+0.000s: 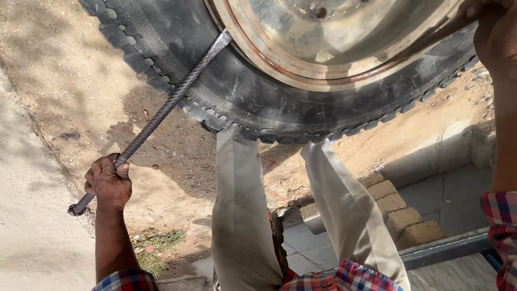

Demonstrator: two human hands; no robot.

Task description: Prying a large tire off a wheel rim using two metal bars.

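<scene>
Sandy ground (64,70): left hand (107,183) grips ribbed bar (161,110) wedged between rim (323,54) and still-seated tyre (242,91); right hand (493,32) clasps second lever (431,37).

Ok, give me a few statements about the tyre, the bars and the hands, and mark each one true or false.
1. The left hand grips a ribbed steel bar. True.
2. That bar's tip sits between tyre and metal rim. True.
3. The tyre has been pulled clear off the rim. False: it sits around the rim.
4. The right hand is empty. False: it holds a second bar.
5. The ground is wet mud. False: dry sandy dirt.
</scene>
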